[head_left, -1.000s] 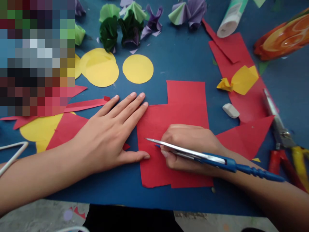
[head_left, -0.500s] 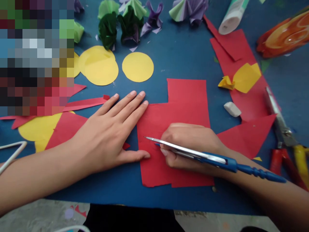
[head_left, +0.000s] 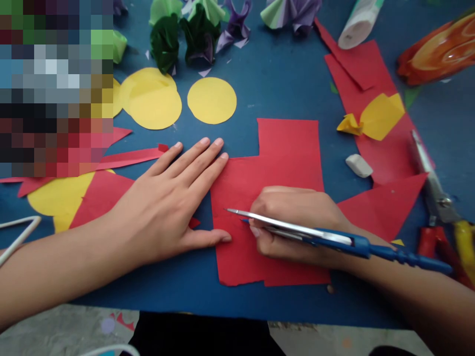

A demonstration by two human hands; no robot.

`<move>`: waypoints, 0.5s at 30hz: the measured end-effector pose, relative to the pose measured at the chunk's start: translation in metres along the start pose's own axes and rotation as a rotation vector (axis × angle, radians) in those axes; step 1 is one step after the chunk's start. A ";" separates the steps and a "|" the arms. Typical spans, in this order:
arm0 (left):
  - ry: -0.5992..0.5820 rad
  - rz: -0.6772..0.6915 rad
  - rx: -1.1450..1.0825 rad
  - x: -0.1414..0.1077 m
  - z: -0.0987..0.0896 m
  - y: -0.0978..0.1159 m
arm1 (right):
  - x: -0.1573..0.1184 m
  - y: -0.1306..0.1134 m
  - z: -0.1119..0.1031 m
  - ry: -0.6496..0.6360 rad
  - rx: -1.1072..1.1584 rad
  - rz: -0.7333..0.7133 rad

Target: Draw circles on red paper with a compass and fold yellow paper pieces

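Note:
Red paper (head_left: 289, 153) with a stepped outline lies in front of me on the blue table. My left hand (head_left: 178, 193) is spread flat at its left side, index fingertip and thumb reaching the paper's edge. In my right hand (head_left: 293, 217) is a drawing compass (head_left: 311, 235) with silver legs and a blue handle, held tilted low over the paper. Its silver needle leg points left, toward my left thumb. The blue tip beside it shows close to the paper; whether either tip touches cannot be made out. My right fingers are wrapped round the legs and partly hide them.
Yellow paper circles (head_left: 212, 100) lie beyond my left hand, with folded green and purple paper pieces (head_left: 202, 34) behind. On the right are scissors (head_left: 438, 188), an eraser (head_left: 358, 165), red scraps (head_left: 382, 207), a glue tube (head_left: 359, 24) and an orange object (head_left: 438, 52).
My right hand and the compass have shifted slightly to the right, and the compass handle has swung a little. My left hand stays in place on the paper's edge.

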State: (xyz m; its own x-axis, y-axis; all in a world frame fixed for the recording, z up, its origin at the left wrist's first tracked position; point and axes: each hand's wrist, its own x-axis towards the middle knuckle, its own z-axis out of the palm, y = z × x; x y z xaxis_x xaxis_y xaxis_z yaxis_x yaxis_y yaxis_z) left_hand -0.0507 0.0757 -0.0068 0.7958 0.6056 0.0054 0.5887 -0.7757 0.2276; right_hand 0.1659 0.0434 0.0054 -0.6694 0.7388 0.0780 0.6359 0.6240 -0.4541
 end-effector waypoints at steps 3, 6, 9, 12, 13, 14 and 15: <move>-0.003 0.000 0.017 0.000 0.000 0.000 | 0.001 -0.001 -0.001 0.003 -0.011 -0.005; -0.002 -0.004 0.018 0.000 0.000 0.001 | 0.000 0.000 -0.001 0.005 -0.007 -0.003; 0.002 -0.009 0.008 0.000 0.000 0.000 | -0.002 0.004 0.000 0.029 0.056 -0.015; 0.006 -0.012 -0.008 0.000 0.000 0.000 | -0.004 0.008 0.002 0.062 0.107 -0.006; 0.008 -0.011 -0.012 0.000 0.000 0.000 | -0.005 0.009 0.003 0.068 0.105 -0.002; 0.009 -0.009 -0.013 0.000 0.000 0.000 | -0.005 0.010 0.004 0.067 0.090 0.002; 0.010 -0.007 -0.012 0.000 0.001 0.000 | -0.005 0.010 0.004 0.072 0.070 0.002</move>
State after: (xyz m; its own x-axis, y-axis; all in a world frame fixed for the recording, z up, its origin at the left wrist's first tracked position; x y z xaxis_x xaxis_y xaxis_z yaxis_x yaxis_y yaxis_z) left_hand -0.0509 0.0755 -0.0074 0.7901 0.6129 0.0134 0.5926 -0.7691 0.2396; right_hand 0.1736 0.0451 -0.0034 -0.6370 0.7581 0.1395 0.6072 0.6050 -0.5149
